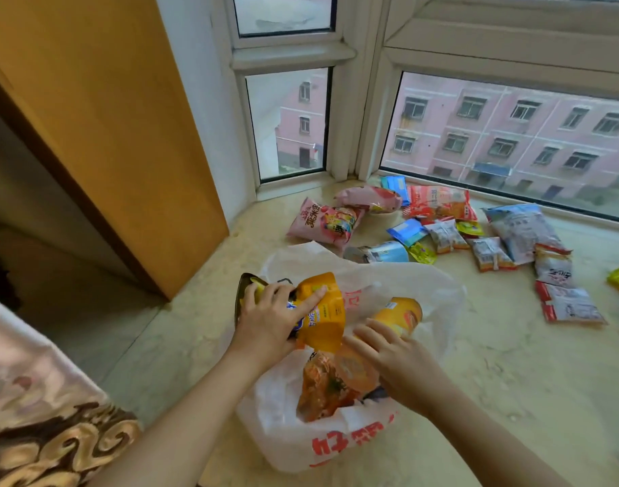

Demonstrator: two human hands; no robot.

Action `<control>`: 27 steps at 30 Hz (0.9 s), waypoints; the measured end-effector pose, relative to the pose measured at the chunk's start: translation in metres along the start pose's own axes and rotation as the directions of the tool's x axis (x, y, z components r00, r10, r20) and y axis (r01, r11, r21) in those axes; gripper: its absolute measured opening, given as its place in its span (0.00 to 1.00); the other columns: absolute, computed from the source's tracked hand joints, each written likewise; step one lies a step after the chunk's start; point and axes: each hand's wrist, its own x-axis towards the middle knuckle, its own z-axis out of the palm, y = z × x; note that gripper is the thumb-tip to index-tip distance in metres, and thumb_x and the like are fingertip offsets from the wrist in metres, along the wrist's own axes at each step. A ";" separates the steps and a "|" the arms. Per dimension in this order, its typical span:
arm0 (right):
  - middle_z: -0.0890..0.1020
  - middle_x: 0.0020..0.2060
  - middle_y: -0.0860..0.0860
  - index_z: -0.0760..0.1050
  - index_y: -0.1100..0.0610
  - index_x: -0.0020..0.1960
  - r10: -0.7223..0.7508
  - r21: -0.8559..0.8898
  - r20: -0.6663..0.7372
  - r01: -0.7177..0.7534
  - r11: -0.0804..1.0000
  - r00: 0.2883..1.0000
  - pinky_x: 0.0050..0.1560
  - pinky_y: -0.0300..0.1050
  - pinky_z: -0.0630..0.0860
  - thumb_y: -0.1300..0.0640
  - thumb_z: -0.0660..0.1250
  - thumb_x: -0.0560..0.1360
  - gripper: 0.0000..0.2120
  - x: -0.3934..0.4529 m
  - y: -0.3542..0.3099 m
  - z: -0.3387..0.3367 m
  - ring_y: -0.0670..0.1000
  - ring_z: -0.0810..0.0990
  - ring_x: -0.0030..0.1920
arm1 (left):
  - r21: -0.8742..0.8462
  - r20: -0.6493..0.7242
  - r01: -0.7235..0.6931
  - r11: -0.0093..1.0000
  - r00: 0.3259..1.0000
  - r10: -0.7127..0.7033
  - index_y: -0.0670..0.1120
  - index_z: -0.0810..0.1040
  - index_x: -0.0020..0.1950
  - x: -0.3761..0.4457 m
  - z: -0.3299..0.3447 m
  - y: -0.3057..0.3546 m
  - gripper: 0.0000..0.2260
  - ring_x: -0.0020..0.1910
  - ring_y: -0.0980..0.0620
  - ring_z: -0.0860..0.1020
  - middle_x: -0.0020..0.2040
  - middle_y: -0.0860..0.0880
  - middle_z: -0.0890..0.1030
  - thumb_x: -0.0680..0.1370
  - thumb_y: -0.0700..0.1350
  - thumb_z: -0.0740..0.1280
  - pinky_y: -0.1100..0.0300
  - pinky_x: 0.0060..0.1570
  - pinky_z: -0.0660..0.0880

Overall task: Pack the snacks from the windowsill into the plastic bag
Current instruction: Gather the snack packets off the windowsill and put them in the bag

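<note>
Left hand (269, 321) grips an orange snack packet (322, 311), fingers wrapped over its top, holding it above the mouth of the white plastic bag (287, 441). The bag lies slumped on the windowsill (512, 381), directly beneath both hands.

Right hand (399, 360) is just right of the packet, fingers loosely spread and curled down at the bag's opening. It seems to hold the rim or steady the contents; cannot tell if it pinches any film.

A yellow can (403, 316) lies inside the bag, just beyond the right hand's fingertips. A reddish packet (329, 391) sits in the bag below the left hand.

The remaining snacks (441, 226) are scattered well beyond both hands, toward the window: pink bags, blue sachets, small white packs.

Judged stage: early, with most snacks not yet packed.

Risks from here:
- The bag has no stiffness. If the right hand lets go, the mouth may collapse and the orange packet may land on the film rather than inside.
- The can is round and lies on its side, so a nudge may roll it out of the mouth.
- Thin film may tear on sharp packet corners.
</note>
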 end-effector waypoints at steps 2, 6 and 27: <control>0.79 0.58 0.50 0.67 0.49 0.66 0.030 -0.005 0.017 -0.029 1.000 0.999 0.37 0.53 0.80 0.54 0.83 0.44 0.53 0.004 0.003 0.013 0.57 0.79 0.59 | 0.028 0.011 -0.012 1.000 1.000 0.011 0.59 0.67 0.72 0.004 0.006 0.002 0.44 0.54 0.43 0.77 0.54 0.43 0.78 0.58 0.61 0.78 0.43 0.52 0.69; 0.80 0.55 0.50 0.69 0.48 0.61 -0.053 -0.026 0.047 0.055 0.998 0.997 0.41 0.52 0.81 0.54 0.82 0.41 0.50 0.005 0.005 0.037 0.55 0.80 0.56 | -0.047 0.008 0.061 0.997 0.998 -0.061 0.59 0.69 0.71 0.012 0.009 0.008 0.42 0.53 0.44 0.77 0.54 0.45 0.79 0.58 0.59 0.78 0.44 0.51 0.70; 0.78 0.50 0.52 0.73 0.51 0.61 0.424 -0.399 -0.076 -0.418 0.816 0.902 0.45 0.53 0.70 0.64 0.74 0.58 0.32 0.001 0.116 0.035 0.55 0.78 0.43 | -0.371 0.401 0.247 0.895 0.912 -0.085 0.59 0.26 0.73 0.069 0.025 0.134 0.40 0.77 0.43 0.39 0.78 0.49 0.36 0.71 0.74 0.45 0.33 0.69 0.46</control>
